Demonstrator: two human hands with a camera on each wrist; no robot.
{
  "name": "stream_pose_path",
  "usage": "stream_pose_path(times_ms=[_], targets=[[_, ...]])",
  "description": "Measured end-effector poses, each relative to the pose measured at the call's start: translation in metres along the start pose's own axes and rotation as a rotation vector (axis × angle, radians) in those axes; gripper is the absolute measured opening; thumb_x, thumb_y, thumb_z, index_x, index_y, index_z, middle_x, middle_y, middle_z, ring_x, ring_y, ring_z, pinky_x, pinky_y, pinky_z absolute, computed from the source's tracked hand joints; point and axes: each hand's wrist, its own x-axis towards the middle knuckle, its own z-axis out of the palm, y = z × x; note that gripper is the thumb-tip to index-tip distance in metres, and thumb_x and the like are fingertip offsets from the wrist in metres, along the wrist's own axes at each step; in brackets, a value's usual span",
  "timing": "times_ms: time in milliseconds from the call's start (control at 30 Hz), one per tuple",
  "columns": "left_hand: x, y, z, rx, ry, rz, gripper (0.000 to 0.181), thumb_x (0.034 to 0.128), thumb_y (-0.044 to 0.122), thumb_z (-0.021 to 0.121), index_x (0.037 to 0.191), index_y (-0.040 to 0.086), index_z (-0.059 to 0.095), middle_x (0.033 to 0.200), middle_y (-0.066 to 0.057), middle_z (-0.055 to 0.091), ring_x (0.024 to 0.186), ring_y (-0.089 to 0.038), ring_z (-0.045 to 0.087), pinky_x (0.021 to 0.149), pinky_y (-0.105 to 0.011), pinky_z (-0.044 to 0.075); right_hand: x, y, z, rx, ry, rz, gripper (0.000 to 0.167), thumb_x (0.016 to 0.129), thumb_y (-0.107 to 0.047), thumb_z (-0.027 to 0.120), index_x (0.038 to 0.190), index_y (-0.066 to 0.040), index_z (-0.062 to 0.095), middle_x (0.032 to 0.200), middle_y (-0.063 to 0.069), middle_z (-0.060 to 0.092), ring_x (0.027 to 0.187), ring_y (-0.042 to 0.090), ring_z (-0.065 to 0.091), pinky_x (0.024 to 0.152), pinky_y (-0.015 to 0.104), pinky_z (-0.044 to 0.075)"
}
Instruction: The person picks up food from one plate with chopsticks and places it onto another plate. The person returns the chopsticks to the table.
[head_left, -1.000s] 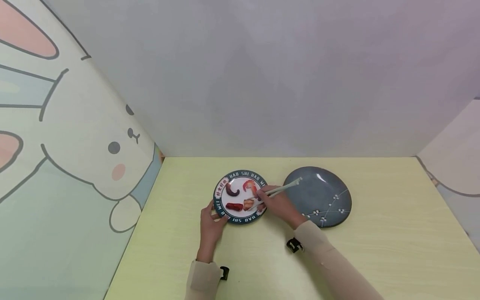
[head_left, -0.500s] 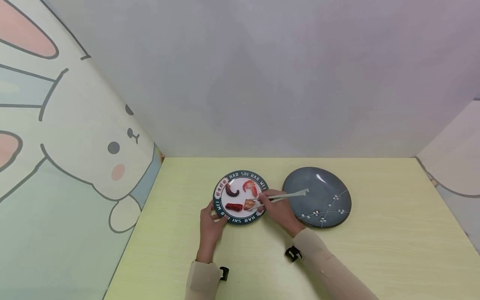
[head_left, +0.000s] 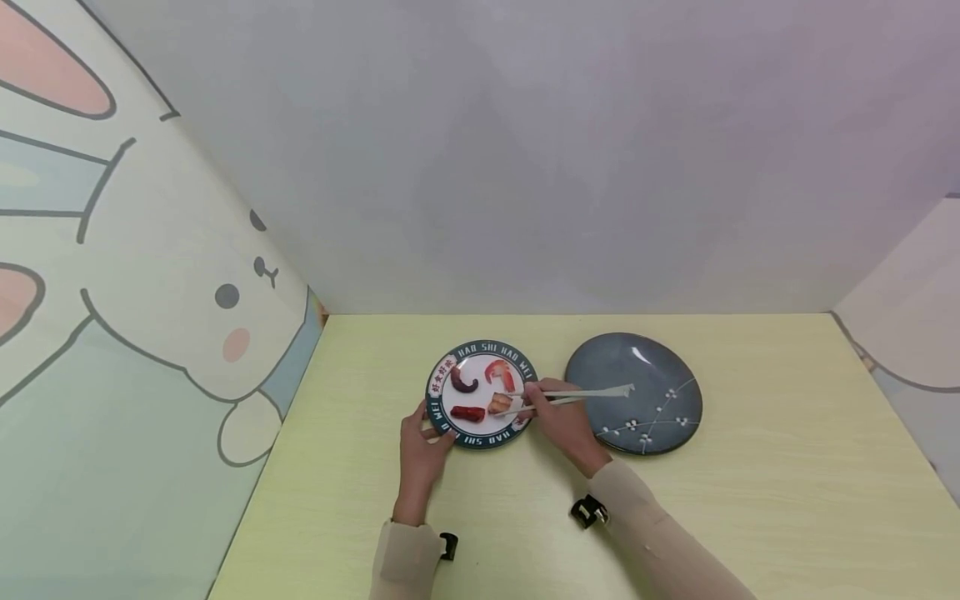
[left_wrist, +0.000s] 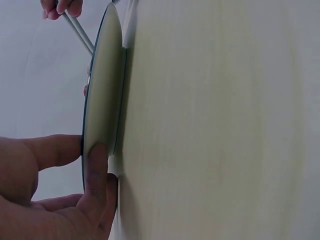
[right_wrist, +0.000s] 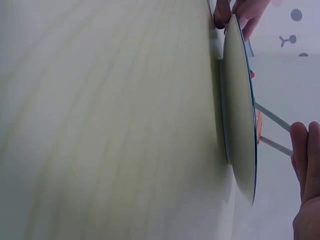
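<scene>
At the left, beyond the rabbit mural (head_left: 176, 292), the left hand (head_left: 423, 447) has its grip clamped on the near-left rim of the teal-bordered plate (head_left: 483, 347), fingers on both faces of the edge. On the plate's white centre lie a curled brown piece (head_left: 471, 386) and a dark red strip (head_left: 468, 413) to the left, a pink-orange shrimp (head_left: 497, 372) far right and a tan-orange block (head_left: 498, 404) near right. The chopsticks (head_left: 600, 392) have swung nearer to level over the last second, their back ends dropping toward the near side; their tips lie spread about the block, which suggests that they are being lined up on it, though I cannot tell whether they squeeze it. The right hand's (head_left: 564, 419) grip is closed around the sticks, bridging the narrow gap between plate and dark blue-grey dish (head_left: 618, 371), so that gap leaves little room low down. The back ends hang over the dish's broad surface. Farther right the table (head_left: 787, 417) stretches widely, and its far edge meets the back wall (head_left: 600, 167).
</scene>
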Motion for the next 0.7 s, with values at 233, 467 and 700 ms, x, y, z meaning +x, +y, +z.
stream_pose_path(times_ms=[233,467,700], targets=[[-0.001,0.001,0.0,-0.003,0.004,0.005,0.075,0.0882,-0.007,0.074,0.156,-0.008,0.042,0.135,-0.026,0.05,0.103,-0.034,0.067,0.079,-0.035,0.059,-0.002,0.002,-0.003,0.055,0.019,-0.021,0.024,0.105,-0.001,0.059,0.098,0.018,0.072,0.095,0.031,0.069,0.078,0.041,0.078,0.073,0.039,0.065],[0.0,0.0,0.0,-0.003,-0.006,-0.01,0.075,0.09,-0.006,0.074,0.157,-0.007,0.041,0.137,-0.025,0.049,0.105,-0.033,0.066,0.082,-0.039,0.059,-0.003,0.004,-0.008,0.066,0.048,-0.033,0.024,0.106,0.0,0.058,0.101,0.02,0.071,0.099,0.035,0.069,0.073,0.024,0.079,0.073,0.035,0.064],[0.0,0.0,0.0,0.0,-0.007,-0.022,0.075,0.0905,-0.006,0.074,0.158,-0.006,0.04,0.137,-0.024,0.049,0.107,-0.034,0.066,0.083,-0.04,0.06,-0.005,0.005,-0.012,0.104,0.084,-0.075,0.023,0.104,0.004,0.057,0.099,0.023,0.069,0.095,0.038,0.067,0.071,0.022,0.079,0.071,0.036,0.064]])
